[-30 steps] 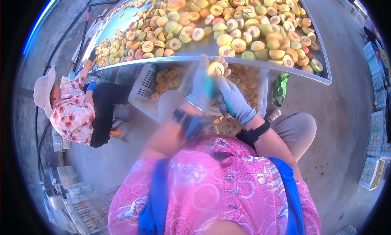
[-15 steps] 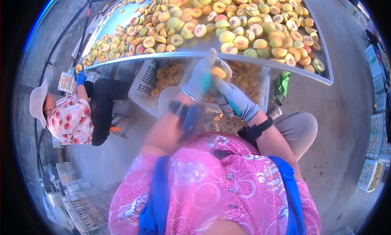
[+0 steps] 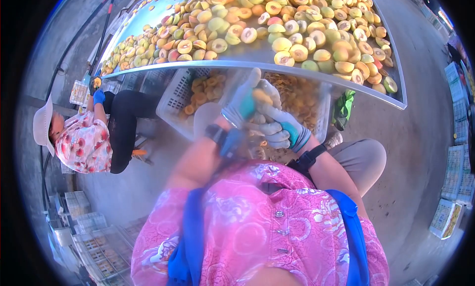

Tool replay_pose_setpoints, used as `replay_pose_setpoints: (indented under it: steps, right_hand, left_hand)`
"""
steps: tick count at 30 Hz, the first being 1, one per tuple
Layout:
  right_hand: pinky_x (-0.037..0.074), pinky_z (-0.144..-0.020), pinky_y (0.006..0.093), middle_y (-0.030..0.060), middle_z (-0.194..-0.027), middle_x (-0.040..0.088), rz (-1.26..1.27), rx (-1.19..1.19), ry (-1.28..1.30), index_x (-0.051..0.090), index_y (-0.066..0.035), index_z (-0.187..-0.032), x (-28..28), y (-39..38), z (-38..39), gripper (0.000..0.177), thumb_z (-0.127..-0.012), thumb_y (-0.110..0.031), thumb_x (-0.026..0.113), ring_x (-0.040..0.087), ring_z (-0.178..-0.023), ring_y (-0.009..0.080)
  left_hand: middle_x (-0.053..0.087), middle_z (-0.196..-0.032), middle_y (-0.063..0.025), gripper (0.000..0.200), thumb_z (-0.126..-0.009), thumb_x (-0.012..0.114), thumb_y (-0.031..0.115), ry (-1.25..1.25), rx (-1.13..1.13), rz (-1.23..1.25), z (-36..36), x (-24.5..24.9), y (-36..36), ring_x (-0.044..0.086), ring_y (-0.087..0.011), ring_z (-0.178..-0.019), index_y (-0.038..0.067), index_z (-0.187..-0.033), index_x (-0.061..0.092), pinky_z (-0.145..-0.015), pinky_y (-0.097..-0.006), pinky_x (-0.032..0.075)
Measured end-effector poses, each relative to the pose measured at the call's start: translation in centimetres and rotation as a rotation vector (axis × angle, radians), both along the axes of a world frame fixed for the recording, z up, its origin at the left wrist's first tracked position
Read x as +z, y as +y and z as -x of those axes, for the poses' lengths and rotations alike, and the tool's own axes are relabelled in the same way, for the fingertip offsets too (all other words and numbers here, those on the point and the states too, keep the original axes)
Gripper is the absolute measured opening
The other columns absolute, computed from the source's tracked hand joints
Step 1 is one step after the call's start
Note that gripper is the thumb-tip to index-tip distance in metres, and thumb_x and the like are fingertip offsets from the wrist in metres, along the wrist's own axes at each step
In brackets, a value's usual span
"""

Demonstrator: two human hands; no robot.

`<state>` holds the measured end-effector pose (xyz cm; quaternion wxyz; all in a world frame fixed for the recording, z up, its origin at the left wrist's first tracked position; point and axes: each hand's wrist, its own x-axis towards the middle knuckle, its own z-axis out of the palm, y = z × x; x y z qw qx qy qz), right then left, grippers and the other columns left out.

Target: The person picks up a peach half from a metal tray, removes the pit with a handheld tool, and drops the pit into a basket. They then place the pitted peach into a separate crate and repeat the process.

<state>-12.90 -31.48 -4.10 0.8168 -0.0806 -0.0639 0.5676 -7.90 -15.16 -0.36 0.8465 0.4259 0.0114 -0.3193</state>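
Observation:
Both my hands wear grey gloves and meet just below the near edge of a metal table (image 3: 316,80). My left hand (image 3: 242,102) is closed around a yellow peach half (image 3: 262,96), fingers pointing up. My right hand (image 3: 279,125) is curled shut against it from the right; I cannot tell whether it holds anything of its own. Several halved peaches (image 3: 297,33) cover the table above. A white crate (image 3: 173,105) with peach pieces stands under the table, behind my hands.
A co-worker in a white hat and floral shirt (image 3: 81,142) sits at the left, one blue-gloved hand raised to the table's corner. A green bag (image 3: 341,107) hangs at the right. Stacked trays (image 3: 457,152) line the right side, empty crates (image 3: 94,236) the lower left.
My hands have dropped a little from the table edge and come closer to me. The peach half has turned, its cut face hidden. The co-worker has shifted and raised a hand to the table.

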Motion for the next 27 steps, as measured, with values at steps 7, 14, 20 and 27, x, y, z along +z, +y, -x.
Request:
replay_pose_setpoints:
  steps: [7,14,20,27]
  right_hand:
    - [0.019,-0.029,0.0201,-0.0092,-0.055,0.03,-0.178,-0.003,0.085,0.052,-0.008,-0.097,0.3,-0.2,0.3,0.038,-0.103,-0.043,0.039,0.025,-0.034,0.0021]
    - [0.024,-0.031,0.0226,-0.0082,-0.062,0.036,-0.388,-0.197,0.145,0.055,-0.013,-0.105,-1.3,-1.8,0.0,0.041,-0.101,-0.049,0.037,0.031,-0.037,0.0034]
    - [0.031,-0.035,0.0241,-0.0071,-0.063,0.04,-0.236,-0.466,0.21,0.056,-0.01,-0.101,-2.9,-2.4,-0.9,0.044,-0.102,-0.049,0.036,0.037,-0.04,0.0056]
    - [0.029,-0.035,0.0241,-0.0076,-0.062,0.039,0.045,-0.545,0.124,0.057,-0.021,-0.096,-1.4,-3.2,-0.9,0.037,-0.099,-0.054,0.039,0.035,-0.04,0.0063]
  left_hand:
    - [0.062,-0.087,-0.0011,0.041,-0.094,0.053,0.053,0.028,0.236,0.035,1.3,1.1,-1.7,0.062,-0.0192,-0.08,0.013,-0.089,0.061,-0.07,-0.0351,0.054]
    - [0.064,-0.108,-0.0126,0.052,-0.099,0.047,0.047,-0.265,0.733,-0.082,-4.4,-1.3,8.9,0.062,-0.0244,-0.099,0.0,-0.115,0.061,-0.089,-0.0355,0.052]
    - [0.062,-0.116,-0.0124,0.056,-0.089,0.062,0.034,-0.637,0.389,-1.188,-5.1,2.1,5.6,0.059,-0.0194,-0.102,0.003,-0.134,0.049,-0.09,-0.031,0.047]
    - [0.052,-0.132,-0.0275,0.095,-0.078,0.068,0.046,-0.844,0.049,-1.561,-10.4,-0.1,-4.9,0.052,-0.038,-0.122,-0.003,-0.147,0.025,-0.1,-0.0395,0.042]
